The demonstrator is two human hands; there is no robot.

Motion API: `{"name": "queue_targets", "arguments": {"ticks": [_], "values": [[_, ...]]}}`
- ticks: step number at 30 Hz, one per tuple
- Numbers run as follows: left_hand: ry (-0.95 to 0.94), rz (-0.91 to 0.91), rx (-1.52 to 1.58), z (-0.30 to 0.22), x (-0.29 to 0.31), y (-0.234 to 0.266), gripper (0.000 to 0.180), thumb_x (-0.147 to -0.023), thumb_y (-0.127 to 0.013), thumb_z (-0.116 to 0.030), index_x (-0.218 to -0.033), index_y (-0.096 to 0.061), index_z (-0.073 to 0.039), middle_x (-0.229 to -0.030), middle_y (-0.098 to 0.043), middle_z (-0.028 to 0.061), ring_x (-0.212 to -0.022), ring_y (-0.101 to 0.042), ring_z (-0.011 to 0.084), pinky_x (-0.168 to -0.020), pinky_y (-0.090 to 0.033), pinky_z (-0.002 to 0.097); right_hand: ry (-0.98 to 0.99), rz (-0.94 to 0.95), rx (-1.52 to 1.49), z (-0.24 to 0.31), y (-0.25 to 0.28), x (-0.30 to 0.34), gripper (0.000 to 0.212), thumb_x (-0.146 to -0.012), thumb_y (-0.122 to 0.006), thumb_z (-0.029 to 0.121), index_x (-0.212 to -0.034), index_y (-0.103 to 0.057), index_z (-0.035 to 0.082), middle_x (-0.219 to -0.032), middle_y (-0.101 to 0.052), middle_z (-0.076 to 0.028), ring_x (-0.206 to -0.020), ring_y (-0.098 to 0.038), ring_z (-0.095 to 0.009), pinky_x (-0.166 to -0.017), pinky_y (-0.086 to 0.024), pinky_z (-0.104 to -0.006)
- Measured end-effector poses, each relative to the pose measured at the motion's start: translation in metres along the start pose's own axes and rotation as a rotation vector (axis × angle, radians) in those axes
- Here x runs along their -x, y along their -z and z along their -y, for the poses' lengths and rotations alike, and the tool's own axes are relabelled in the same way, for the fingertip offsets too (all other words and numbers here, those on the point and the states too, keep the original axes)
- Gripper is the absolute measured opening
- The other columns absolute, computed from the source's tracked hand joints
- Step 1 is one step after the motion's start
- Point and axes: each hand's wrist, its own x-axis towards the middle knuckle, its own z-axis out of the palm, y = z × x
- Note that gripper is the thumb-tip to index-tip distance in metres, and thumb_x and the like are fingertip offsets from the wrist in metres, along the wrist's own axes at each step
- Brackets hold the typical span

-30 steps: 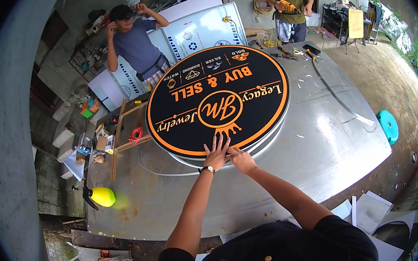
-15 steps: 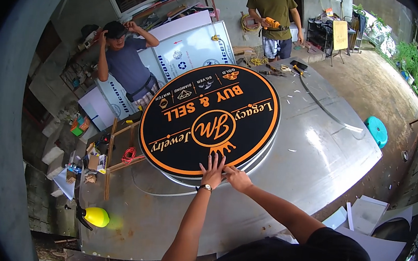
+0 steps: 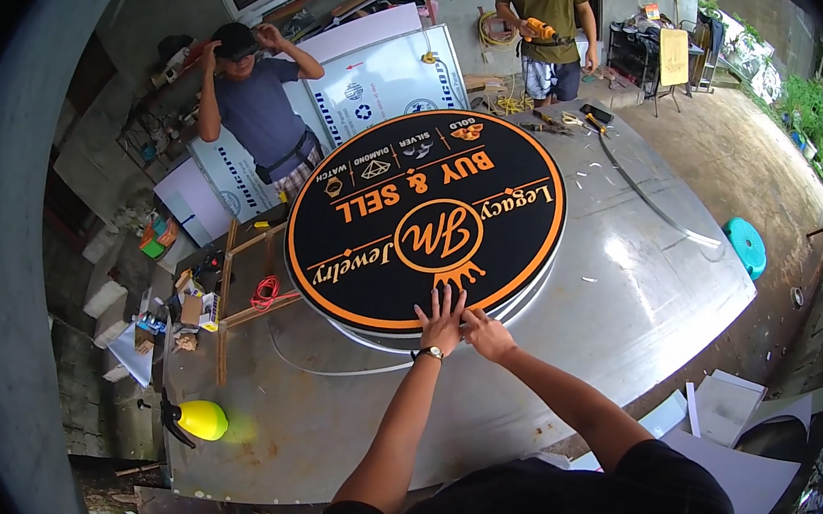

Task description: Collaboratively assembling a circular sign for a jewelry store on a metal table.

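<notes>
A large round sign point(image 3: 380, 274), black with an orange border, orange lettering and a crown emblem, lies on a metal-topped table. Its lettering is upside down to me. My left hand point(image 3: 442, 321) rests flat on the sign's near edge with fingers spread, just below the crown; a watch is on that wrist. Close beside it, my right hand point(image 3: 489, 336) grips the near rim with bent fingers. Its fingertips are partly hidden. Beneath the black face, the pale side of the sign shows as a layered edge.
The metal table point(image 3: 624, 317) carries a yellow spray bottle point(image 3: 204, 420), a red cord point(image 3: 266, 292), a wooden frame point(image 3: 222, 338), pliers point(image 3: 545, 123) and a bent metal strip point(image 3: 640, 194). Across it, one person point(image 3: 260, 104) touches a cap; another holds an orange drill point(image 3: 542, 30). A teal stool point(image 3: 745, 249) stands right.
The view has shifted slightly, so the sign appears a little higher and further right. Both my hands stay at its near edge, in nearly the same spots.
</notes>
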Motion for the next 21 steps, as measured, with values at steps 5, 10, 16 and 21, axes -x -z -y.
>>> {"name": "queue_targets", "arguments": {"ticks": [5, 10, 16, 21], "values": [[-0.014, -0.062, 0.016, 0.002, -0.004, -0.008, 0.082, -0.089, -0.06, -0.035, -0.153, -0.01, -0.028, -0.16, -0.002, 0.0103, -0.147, -0.001, 0.0368, -0.105, -0.01, 0.0745, -0.011, 0.013, 0.064, -0.002, -0.005, -0.003, 0.018, -0.074, -0.069, 0.015, -0.089, -0.072, 0.006, -0.112, -0.052, -0.006, -0.109, -0.054, -0.022, -0.077, -0.059, -0.0286], [-0.001, -0.08, 0.01, 0.006, -0.005, -0.012, 0.081, -0.088, -0.061, -0.038, -0.152, -0.013, -0.031, -0.16, -0.003, 0.0088, -0.147, -0.002, 0.0361, -0.105, -0.01, 0.0755, -0.038, 0.128, 0.087, 0.003, 0.0, -0.01, 0.021, -0.074, -0.07, 0.017, -0.094, -0.073, 0.009, -0.114, -0.051, -0.006, -0.111, -0.052, -0.022, -0.08, -0.058, -0.0287], [-0.005, -0.083, 0.039, 0.006, -0.004, -0.011, 0.08, -0.087, -0.061, -0.038, -0.152, -0.014, -0.032, -0.161, -0.003, 0.0085, -0.147, -0.002, 0.0356, -0.104, -0.01, 0.0759, -0.073, 0.156, 0.032, 0.002, -0.002, -0.013, 0.026, -0.072, -0.075, 0.021, -0.095, -0.073, 0.008, -0.115, -0.05, -0.004, -0.111, -0.051, -0.021, -0.08, -0.058, -0.0291], [-0.001, -0.078, 0.052, 0.005, -0.003, -0.009, 0.078, -0.089, -0.059, -0.039, -0.152, -0.014, -0.032, -0.16, -0.003, 0.0088, -0.147, -0.003, 0.0358, -0.104, -0.009, 0.0757, -0.083, 0.144, 0.025, 0.004, 0.0, -0.013, 0.024, -0.072, -0.075, 0.022, -0.089, -0.073, 0.006, -0.114, -0.05, -0.004, -0.112, -0.05, -0.02, -0.08, -0.058, -0.0292]]}}
